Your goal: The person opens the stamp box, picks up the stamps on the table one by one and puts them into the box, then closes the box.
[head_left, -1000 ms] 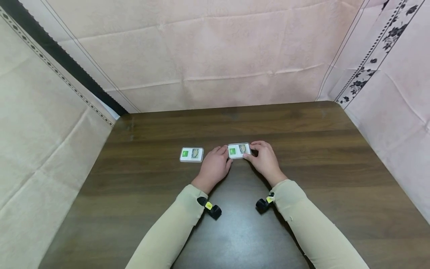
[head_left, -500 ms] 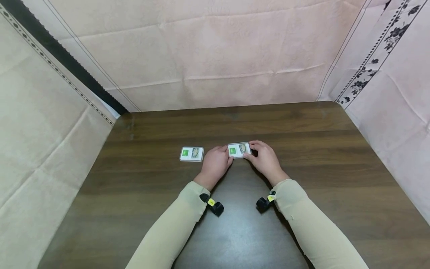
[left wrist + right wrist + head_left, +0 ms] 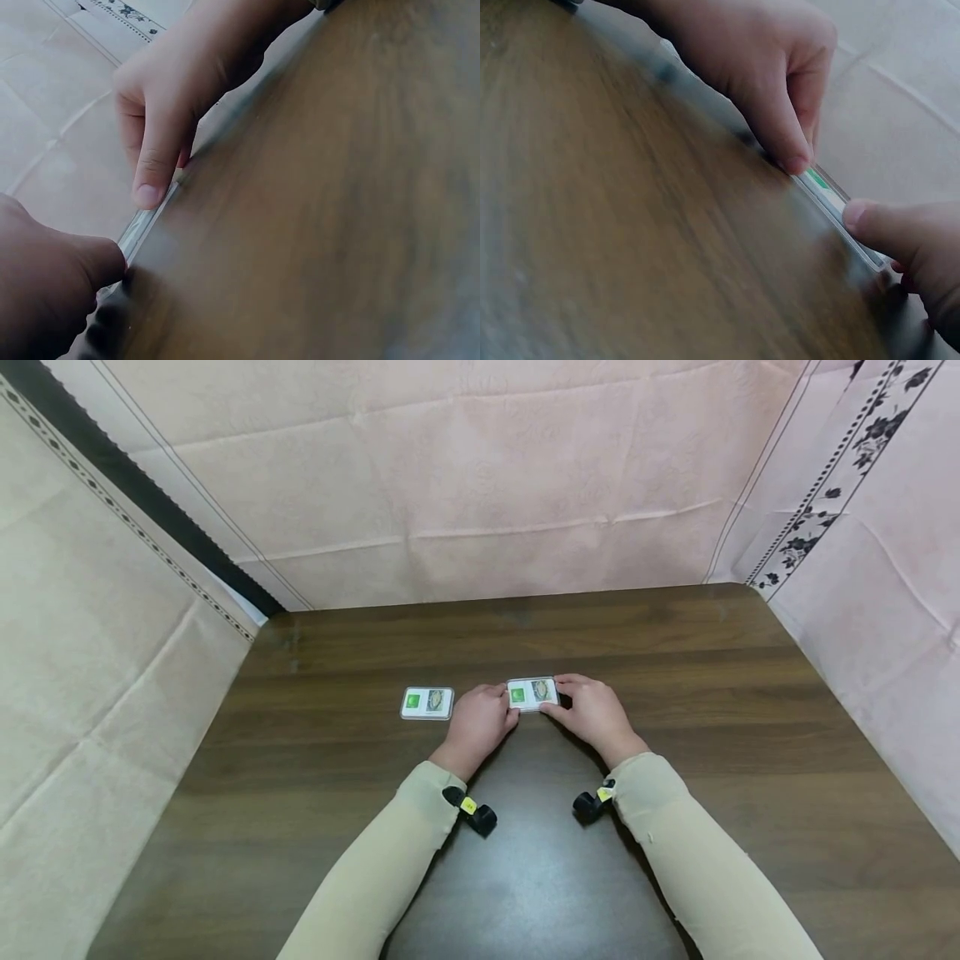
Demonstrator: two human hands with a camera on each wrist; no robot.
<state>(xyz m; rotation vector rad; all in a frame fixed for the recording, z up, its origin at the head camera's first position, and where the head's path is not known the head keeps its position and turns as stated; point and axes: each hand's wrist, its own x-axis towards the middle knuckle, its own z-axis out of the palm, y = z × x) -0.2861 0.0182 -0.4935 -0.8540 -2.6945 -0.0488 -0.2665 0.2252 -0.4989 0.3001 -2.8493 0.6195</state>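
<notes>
A small flat clear-edged case [image 3: 533, 694], bearing a white card with a green square and a greyish-green picture, is between the two hands over the table. At its left end, my left hand [image 3: 480, 727] pinches it between thumb and fingers. The right hand [image 3: 594, 714] grips the opposite end the same way. In the right wrist view the case [image 3: 829, 199] appears nearly edge-on, with both thumbs on its near side. The left wrist view shows the case [image 3: 142, 232] as a thin bright strip; fingers hide its ends.
A second, similar case [image 3: 427, 703] lies flat on the brown wood-grain table [image 3: 360, 827], just left of the left hand. Pale cloth [image 3: 480, 485] hangs behind the table's far edge and along both sides. Each wrist wears a small black camera.
Hardly anything differs. Both hands and the case stay in nearly the same place, with only a very slight shift; the other case has not moved.
</notes>
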